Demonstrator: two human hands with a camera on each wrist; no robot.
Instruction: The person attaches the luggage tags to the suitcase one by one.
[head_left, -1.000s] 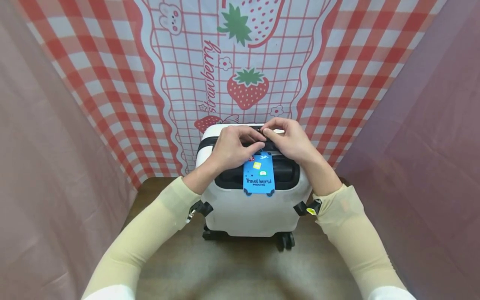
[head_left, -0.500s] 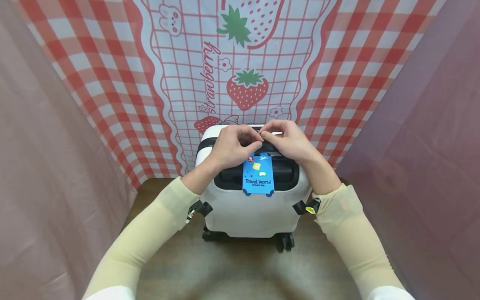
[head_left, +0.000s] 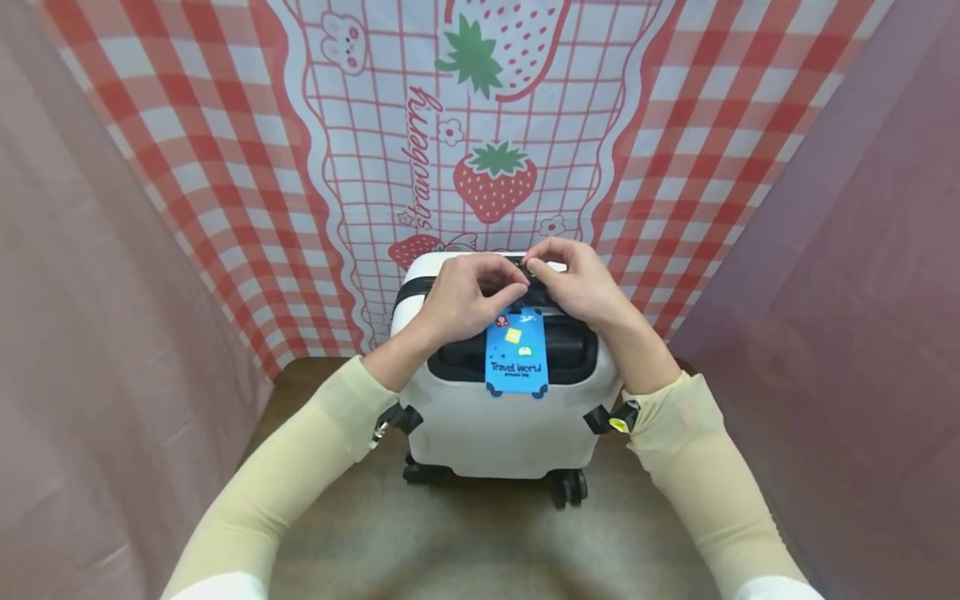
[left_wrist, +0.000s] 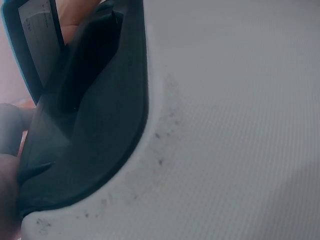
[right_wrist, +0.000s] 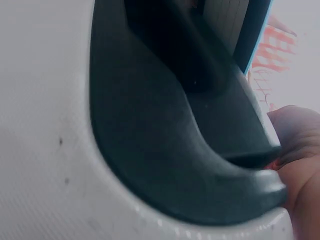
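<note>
A white suitcase [head_left: 510, 433] stands upright with its black side handle [head_left: 572, 346] uppermost. A blue luggage tag [head_left: 517, 367] printed "Travel World" hangs over that handle. My left hand [head_left: 463, 298] is above the tag, its thumb and fingertips pinching at the tag's strap. From the other side, my right hand [head_left: 583, 282] pinches a small dark piece by the strap's end, with a metallic glint beside it. Fingers cover most of the strap, so I cannot tell how its ends lie. In the left wrist view, the tag's underside shows a pale card [left_wrist: 40, 37].
The suitcase's black wheels [head_left: 570, 487] stand on a brown wooden tabletop [head_left: 480, 542]. Close behind hangs a red-and-white strawberry-print cloth [head_left: 495, 100]. Pink curtains [head_left: 112, 375] close in both sides.
Both hands stay at the same place over the handle, with only small shifts of the fingertips. The tag hangs almost as before, slightly lower in the view.
</note>
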